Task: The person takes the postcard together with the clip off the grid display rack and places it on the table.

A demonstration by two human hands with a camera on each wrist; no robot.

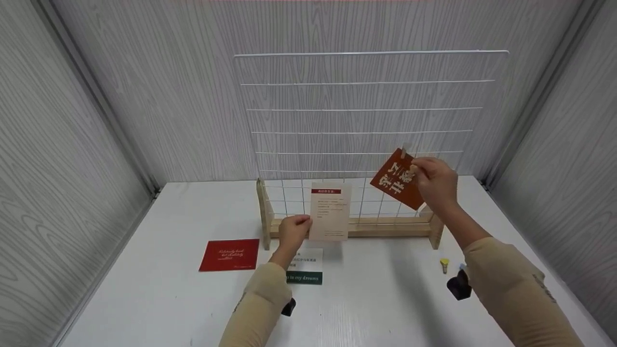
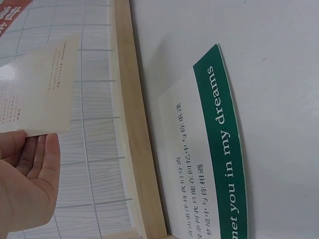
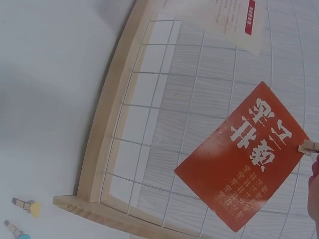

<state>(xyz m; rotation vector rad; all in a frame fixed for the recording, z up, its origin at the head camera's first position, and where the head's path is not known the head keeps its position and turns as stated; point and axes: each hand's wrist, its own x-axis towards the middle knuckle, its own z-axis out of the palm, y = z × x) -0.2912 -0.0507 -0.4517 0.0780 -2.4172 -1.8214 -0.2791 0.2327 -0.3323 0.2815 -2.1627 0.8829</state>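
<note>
My left hand [image 1: 294, 231] pinches the lower left edge of an upright cream card [image 1: 330, 212] printed with small text and a red band. It stands in front of the white wire grid [image 1: 366, 108]. On the right, an orange-red card [image 1: 395, 180] with white characters hangs tilted against the grid, a small wooden clip [image 3: 309, 147] at its top corner. My right hand [image 1: 436, 183] pinches this card's upper right edge, close beside the clip. A pale bit shows at those fingertips; I cannot tell whether it is another clip. The hand hides the card's right corner.
A wooden base [image 1: 390, 231] carries the grid. On the white table lie a red card [image 1: 230, 255] at the left and a white-and-green card [image 1: 308, 277] partly under my left arm. Two small clips lie at the right, one yellow-topped [image 1: 444, 265], one blue-topped [image 3: 17, 231].
</note>
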